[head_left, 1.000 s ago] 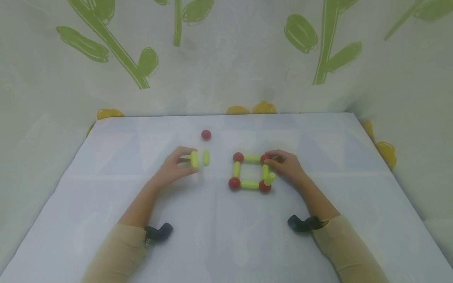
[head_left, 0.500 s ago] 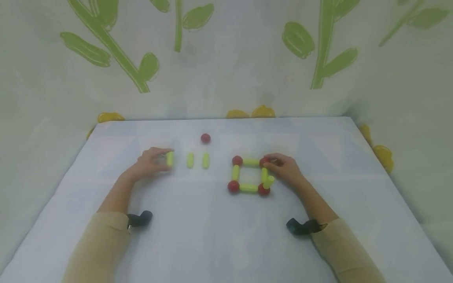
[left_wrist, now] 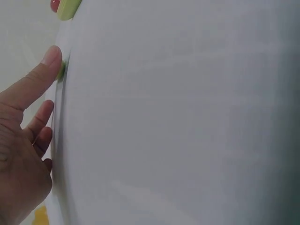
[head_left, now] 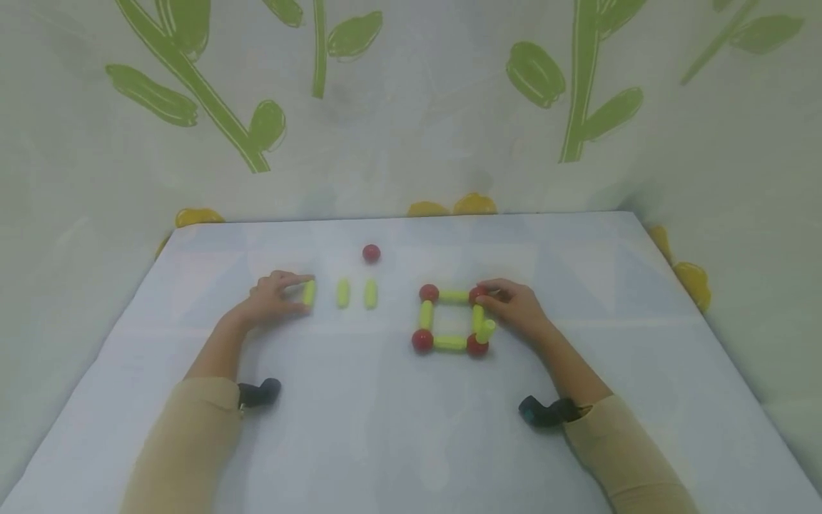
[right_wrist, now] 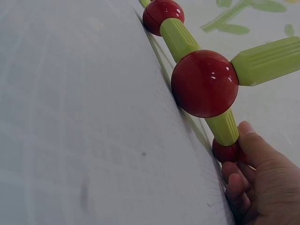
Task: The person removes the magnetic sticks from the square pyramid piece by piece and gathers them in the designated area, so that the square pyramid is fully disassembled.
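Observation:
At the left of the table, my left hand (head_left: 270,298) spans a short yellow-green rod (head_left: 309,293), thumb at its near end and a finger at its far end. In the left wrist view the thumb (left_wrist: 40,75) hides most of that rod. Two similar rods, the middle rod (head_left: 343,293) and the right rod (head_left: 370,293), lie side by side. My right hand (head_left: 516,308) pinches the far right red ball (head_left: 477,295) of a square made from rods and red balls. From the square's near right ball (right_wrist: 205,84) another rod (right_wrist: 267,61) sticks up at a slant.
A loose red ball (head_left: 371,253) lies beyond the rods. The white table (head_left: 385,428) meets a wall (head_left: 411,143) painted with green plants at the back. A dark wrist camera (head_left: 260,392) sits on the left wrist and another camera (head_left: 549,412) on the right.
My left hand has moved left with a rod, away from the two other rods, and is now lower at the table. The right hand stays on the square's far right ball.

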The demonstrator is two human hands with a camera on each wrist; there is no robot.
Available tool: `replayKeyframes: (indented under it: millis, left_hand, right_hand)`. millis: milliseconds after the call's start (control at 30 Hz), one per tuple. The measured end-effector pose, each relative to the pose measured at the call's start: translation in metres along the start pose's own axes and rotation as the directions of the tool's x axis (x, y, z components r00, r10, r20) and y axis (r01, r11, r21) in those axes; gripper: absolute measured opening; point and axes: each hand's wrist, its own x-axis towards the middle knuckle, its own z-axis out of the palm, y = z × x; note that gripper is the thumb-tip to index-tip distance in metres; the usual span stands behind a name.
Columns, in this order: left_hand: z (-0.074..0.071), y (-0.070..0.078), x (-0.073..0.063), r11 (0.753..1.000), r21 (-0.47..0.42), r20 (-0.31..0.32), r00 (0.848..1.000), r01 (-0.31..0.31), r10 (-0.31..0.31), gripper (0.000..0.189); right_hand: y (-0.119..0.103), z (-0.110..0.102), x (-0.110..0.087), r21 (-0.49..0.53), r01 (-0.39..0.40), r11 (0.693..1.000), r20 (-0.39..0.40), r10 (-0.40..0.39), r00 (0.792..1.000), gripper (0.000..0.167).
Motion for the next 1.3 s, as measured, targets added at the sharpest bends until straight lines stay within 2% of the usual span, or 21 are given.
replayKeyframes:
  millis: [300,433,567,667,867,967,1100,1200,1300]
  left_hand:
    - [0.007,-0.005,0.003,0.999,-0.048,-0.07,0.998,0.002,-0.006,0.069]
    - [0.007,-0.002,0.001,0.998,-0.068,-0.096,0.995,-0.004,-0.002,0.078]
    - [0.01,0.008,0.001,0.989,-0.133,-0.166,0.985,-0.065,0.042,0.084]
    - [0.017,0.029,0.001,0.966,-0.21,-0.22,0.97,-0.15,0.103,0.08]
    - [0.041,0.083,0.002,0.912,-0.301,-0.256,0.945,-0.278,0.204,0.073]
    - [0.054,0.106,0.006,0.897,-0.333,-0.248,0.945,-0.289,0.212,0.073]
    - [0.068,0.132,0.008,0.884,-0.371,-0.212,0.953,-0.284,0.217,0.072]
    - [0.08,0.151,0.009,0.837,-0.409,-0.202,0.931,-0.363,0.305,0.07]
    - [0.093,0.169,0.009,0.776,-0.447,-0.164,0.894,-0.445,0.417,0.066]
  right_hand:
    - [0.0,0.0,-0.001,0.006,-0.005,1.0,0.003,0.005,1.0,0.053]
    - [-0.001,0.001,0.0,0.011,-0.008,1.0,0.003,0.008,1.0,0.053]
    - [-0.001,0.001,0.0,-0.002,-0.01,1.0,0.006,0.01,1.0,0.054]
    - [-0.002,0.0,-0.001,-0.006,-0.02,1.0,0.003,0.02,1.0,0.052]
    - [-0.002,0.0,-0.001,-0.004,-0.024,1.0,0.011,0.024,1.0,0.054]
    - [-0.002,0.0,-0.001,0.001,-0.023,1.0,0.014,0.023,1.0,0.055]
    - [-0.001,0.001,0.0,0.009,-0.024,1.0,0.018,0.024,1.0,0.056]
    - [-0.002,0.001,0.0,0.009,-0.032,0.999,0.013,0.032,0.999,0.058]
    - [-0.003,0.001,-0.001,0.008,-0.03,1.0,-0.005,0.03,1.0,0.06]
